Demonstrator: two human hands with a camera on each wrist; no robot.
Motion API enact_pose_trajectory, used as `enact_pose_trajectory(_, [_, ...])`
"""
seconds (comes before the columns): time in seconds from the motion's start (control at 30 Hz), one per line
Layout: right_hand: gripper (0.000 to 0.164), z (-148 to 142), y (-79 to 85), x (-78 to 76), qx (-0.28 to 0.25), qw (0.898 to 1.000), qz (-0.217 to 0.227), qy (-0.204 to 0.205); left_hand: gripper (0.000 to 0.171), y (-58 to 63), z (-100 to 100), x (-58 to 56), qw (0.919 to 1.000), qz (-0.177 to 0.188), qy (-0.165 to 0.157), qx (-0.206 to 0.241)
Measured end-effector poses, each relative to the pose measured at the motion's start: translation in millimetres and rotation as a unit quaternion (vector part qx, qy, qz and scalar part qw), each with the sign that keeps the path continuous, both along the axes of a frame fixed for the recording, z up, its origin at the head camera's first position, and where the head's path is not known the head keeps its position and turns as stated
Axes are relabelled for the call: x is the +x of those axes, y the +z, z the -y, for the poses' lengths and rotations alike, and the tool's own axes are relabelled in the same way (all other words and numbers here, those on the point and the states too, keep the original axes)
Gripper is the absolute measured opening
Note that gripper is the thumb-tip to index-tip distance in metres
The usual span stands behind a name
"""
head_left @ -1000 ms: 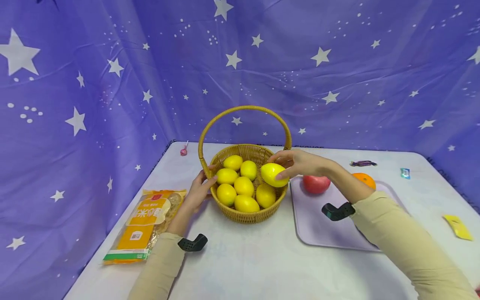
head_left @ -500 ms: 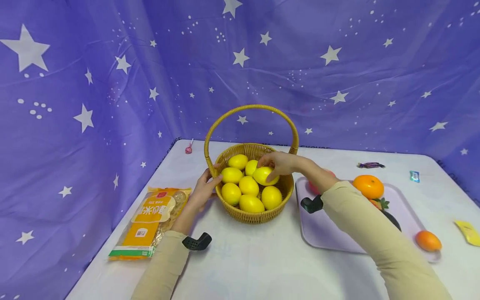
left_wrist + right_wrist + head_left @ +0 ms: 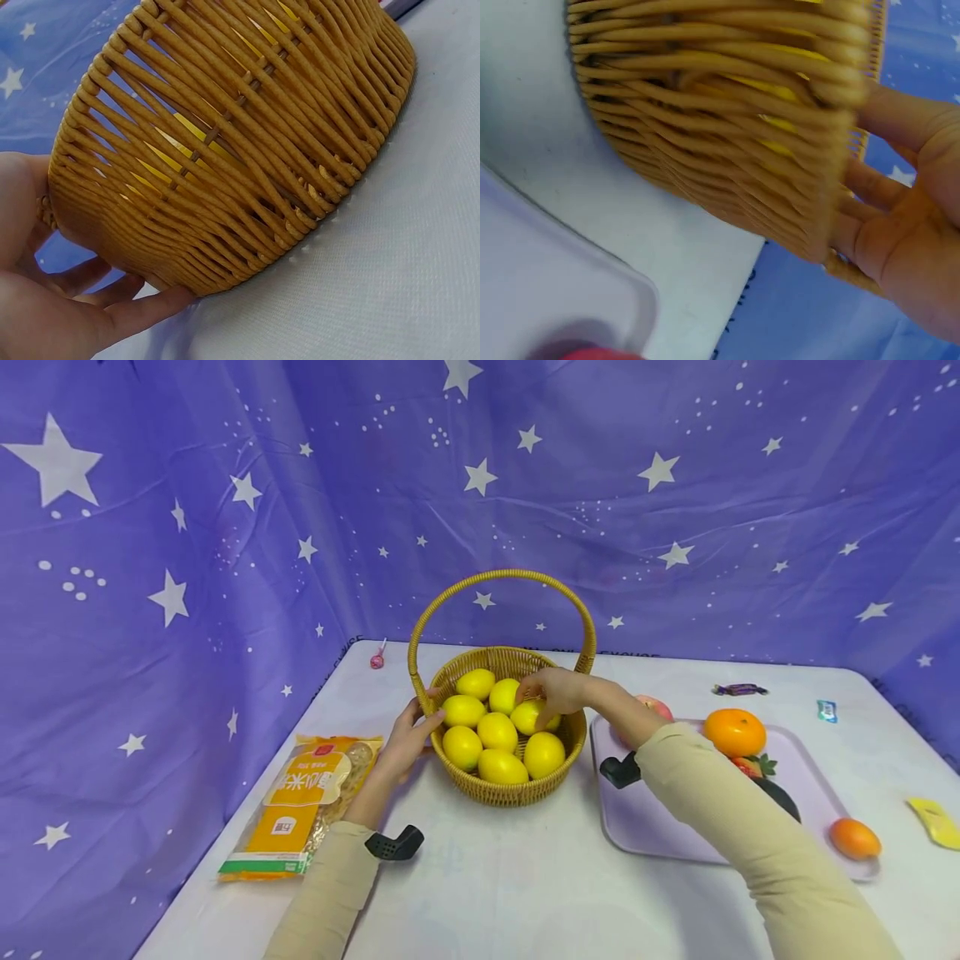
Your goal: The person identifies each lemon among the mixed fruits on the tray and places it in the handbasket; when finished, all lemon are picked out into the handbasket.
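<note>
A round wicker basket (image 3: 510,793) with a tall hooped handle holds several yellow lemons (image 3: 497,732). My left hand (image 3: 405,739) grips its left side, thumb at the rim near the handle's foot; in the left wrist view, the fingers of that hand (image 3: 67,300) lie against the outer weave. Over the basket's right rim reaches my right hand (image 3: 558,689), fingers and thumb curled around a lemon (image 3: 527,717) lying among the others. From the right wrist, the basket wall (image 3: 727,112) hides the fingertips of the right hand (image 3: 907,202) and most of the lemon.
Right of the basket, a lilac tray (image 3: 652,827) bears a large orange (image 3: 735,732), a strawberry (image 3: 750,767), a partly hidden reddish fruit (image 3: 654,707) and a small orange fruit (image 3: 855,839). An orange grain bag (image 3: 300,802) lies left. Wrapped candies (image 3: 740,690) lie toward the right.
My right hand has lowered the lemon from above the basket's right side down among the others. The left hand keeps its place on the basket. The head view has shifted slightly.
</note>
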State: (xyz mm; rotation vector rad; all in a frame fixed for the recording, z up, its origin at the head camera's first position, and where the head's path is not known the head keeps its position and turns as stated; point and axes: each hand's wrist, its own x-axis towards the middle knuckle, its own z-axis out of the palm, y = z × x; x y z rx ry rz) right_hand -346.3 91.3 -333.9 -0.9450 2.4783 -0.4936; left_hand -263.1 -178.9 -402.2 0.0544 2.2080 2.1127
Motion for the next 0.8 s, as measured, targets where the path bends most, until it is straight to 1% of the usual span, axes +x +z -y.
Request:
enact_pose_trajectory(0.07, [0.041, -3.4, 4.1, 1.2, -0.009, 1.000, -0.009, 0.011, 0.053, -3.8, 0.6, -1.8, 1.0000, -0.005, 0.001, 0.002])
enact_pose_trajectory(0.13, [0.040, -7.0, 9.2, 2.8, -0.023, 0.999, -0.011, 0.020, 0.053, -11.5, 2.8, -7.3, 1.0000, -0.008, 0.003, 0.005])
enact_pose_trajectory(0.27, [0.039, -15.9, 16.8, 9.3, -0.048, 0.998, -0.031, 0.038, 0.052, -11.3, 4.3, -8.1, 0.9999, -0.012, 0.007, -0.001])
enact_pose_trajectory(0.43, [0.037, -32.4, 14.2, 23.1, -0.078, 0.990, -0.092, 0.077, 0.050, -12.2, 7.2, -7.7, 0.9997, -0.015, 0.015, -0.010])
enact_pose_trajectory(0.53, [0.036, -47.0, 9.7, 33.6, -0.070, 0.982, -0.145, 0.095, 0.050, -11.1, 9.3, -7.9, 0.9996, -0.017, 0.016, -0.014])
enact_pose_trajectory(0.57, [0.036, -53.3, 7.9, 37.0, -0.061, 0.978, -0.172, 0.100, 0.050, -9.6, 10.3, -8.1, 0.9995, -0.018, 0.015, -0.023])
enact_pose_trajectory(0.6, [0.036, -60.2, 6.6, 40.4, -0.052, 0.972, -0.202, 0.105, 0.050, -7.8, 11.4, -8.3, 0.9986, -0.023, 0.017, -0.045])
enact_pose_trajectory(0.63, [0.036, -67.7, 5.5, 43.4, -0.043, 0.965, -0.234, 0.109, 0.051, -5.4, 13.0, -8.4, 0.9972, -0.027, 0.018, -0.067])
enact_pose_trajectory(0.67, [0.036, -76.0, 4.2, 45.5, -0.038, 0.955, -0.270, 0.117, 0.053, -2.6, 15.2, -8.9, 0.9938, -0.040, 0.018, -0.103])
enact_pose_trajectory(0.7, [0.037, -84.8, 3.2, 46.7, -0.031, 0.943, -0.308, 0.123, 0.055, 1.0, 17.7, -9.0, 0.9875, -0.055, 0.019, -0.146])
enact_pose_trajectory(0.73, [0.038, -94.0, 3.1, 47.8, -0.022, 0.930, -0.343, 0.128, 0.059, 5.3, 20.7, -9.4, 0.9784, -0.072, 0.022, -0.192])
enact_pose_trajectory(0.8, [0.043, -112.6, 5.7, 48.9, -0.002, 0.907, -0.402, 0.123, 0.068, 16.3, 27.8, -10.3, 0.9537, -0.111, 0.037, -0.277])
